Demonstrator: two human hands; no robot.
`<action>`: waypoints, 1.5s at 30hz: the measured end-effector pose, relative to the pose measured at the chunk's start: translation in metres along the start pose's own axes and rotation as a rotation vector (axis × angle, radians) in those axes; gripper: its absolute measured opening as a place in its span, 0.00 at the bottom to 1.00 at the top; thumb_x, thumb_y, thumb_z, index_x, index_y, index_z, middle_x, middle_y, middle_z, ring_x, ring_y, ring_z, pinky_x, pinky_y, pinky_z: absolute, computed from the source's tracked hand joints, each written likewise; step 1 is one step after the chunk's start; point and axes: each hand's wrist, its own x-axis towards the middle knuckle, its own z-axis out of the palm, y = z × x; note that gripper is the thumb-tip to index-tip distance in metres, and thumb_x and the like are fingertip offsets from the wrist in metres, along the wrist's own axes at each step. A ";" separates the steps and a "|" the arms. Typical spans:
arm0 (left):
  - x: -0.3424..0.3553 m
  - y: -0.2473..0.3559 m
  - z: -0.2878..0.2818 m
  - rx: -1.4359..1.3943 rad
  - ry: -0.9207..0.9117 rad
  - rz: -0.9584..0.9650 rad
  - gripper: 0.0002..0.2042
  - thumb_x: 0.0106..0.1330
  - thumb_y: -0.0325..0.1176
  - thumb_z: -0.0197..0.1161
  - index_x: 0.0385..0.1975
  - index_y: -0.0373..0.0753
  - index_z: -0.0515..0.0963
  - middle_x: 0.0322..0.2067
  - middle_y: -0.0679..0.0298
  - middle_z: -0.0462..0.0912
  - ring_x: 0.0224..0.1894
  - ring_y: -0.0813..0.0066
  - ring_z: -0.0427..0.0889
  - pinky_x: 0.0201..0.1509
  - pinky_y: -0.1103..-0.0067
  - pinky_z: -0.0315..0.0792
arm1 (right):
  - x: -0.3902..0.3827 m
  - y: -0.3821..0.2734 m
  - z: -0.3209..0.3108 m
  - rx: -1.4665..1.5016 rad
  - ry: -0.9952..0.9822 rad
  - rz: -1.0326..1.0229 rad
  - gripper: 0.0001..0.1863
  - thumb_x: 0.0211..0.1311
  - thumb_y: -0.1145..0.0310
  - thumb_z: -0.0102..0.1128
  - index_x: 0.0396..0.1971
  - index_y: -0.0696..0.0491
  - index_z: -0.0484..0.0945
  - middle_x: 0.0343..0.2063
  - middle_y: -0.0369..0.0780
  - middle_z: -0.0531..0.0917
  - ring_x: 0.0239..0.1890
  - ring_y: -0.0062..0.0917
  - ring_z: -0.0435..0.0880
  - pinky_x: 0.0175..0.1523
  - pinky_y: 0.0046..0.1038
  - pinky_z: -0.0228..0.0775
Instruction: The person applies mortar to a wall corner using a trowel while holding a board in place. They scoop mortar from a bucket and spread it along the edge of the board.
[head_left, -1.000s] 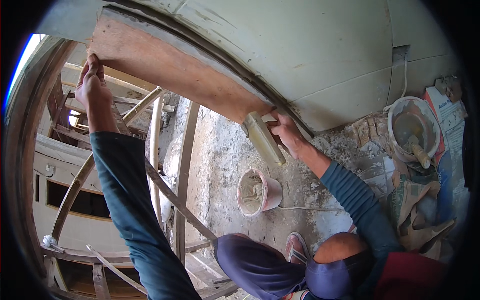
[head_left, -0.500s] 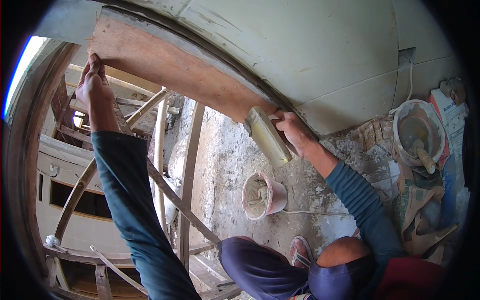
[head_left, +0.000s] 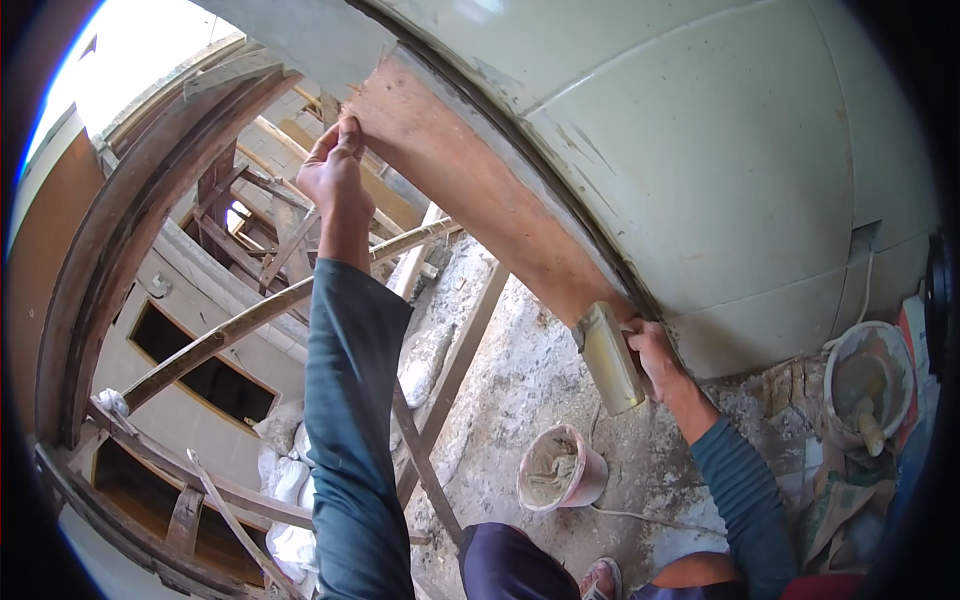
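A long reddish-brown wooden board (head_left: 480, 190) slants along the lower edge of a tiled wall. My left hand (head_left: 338, 175) pinches its upper left corner between thumb and fingertips. At the board's lower right end, my right hand (head_left: 655, 358) is closed around the edge, its fingers partly hidden. Right beside that hand, a yellowish rectangular piece with a grey rim (head_left: 610, 362) juts out from the board's end; what kind of thing it is I cannot make out. A whitish bucket of wet grey mortar (head_left: 562, 468) stands on the ground below.
Pale green tiles (head_left: 700, 170) cover the wall at right. A second bucket (head_left: 872, 385) with a handled tool stands at far right, above torn brown paper (head_left: 850, 510). Wooden poles (head_left: 455, 375) cross on the left, beside a curved-looking wooden frame (head_left: 150, 220) and white sacks (head_left: 290, 500).
The view has swung up and left, so the board, hands and buckets sit lower and farther right in the picture. Both hands keep their holds on the board.
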 end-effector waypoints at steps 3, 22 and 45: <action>0.000 0.000 -0.001 -0.002 -0.012 0.018 0.10 0.67 0.26 0.68 0.44 0.27 0.82 0.38 0.59 0.86 0.40 0.74 0.85 0.50 0.81 0.79 | 0.005 0.002 0.000 -0.019 -0.001 -0.022 0.19 0.51 0.77 0.49 0.43 0.62 0.79 0.36 0.41 0.83 0.37 0.24 0.83 0.45 0.28 0.77; -0.019 0.016 0.021 0.685 0.096 0.457 0.14 0.61 0.24 0.66 0.47 0.35 0.81 0.32 0.59 0.81 0.33 0.70 0.81 0.42 0.74 0.76 | 0.005 -0.003 0.003 0.084 0.030 0.017 0.09 0.54 0.77 0.53 0.35 0.57 0.80 0.31 0.38 0.82 0.32 0.24 0.82 0.39 0.27 0.76; -0.099 -0.011 0.035 1.055 -0.484 0.765 0.64 0.37 0.52 0.86 0.75 0.57 0.47 0.64 0.14 0.40 0.70 0.16 0.44 0.67 0.41 0.60 | 0.001 -0.005 0.001 -0.065 0.056 -0.002 0.16 0.54 0.76 0.54 0.43 0.62 0.78 0.39 0.41 0.81 0.44 0.26 0.79 0.53 0.27 0.68</action>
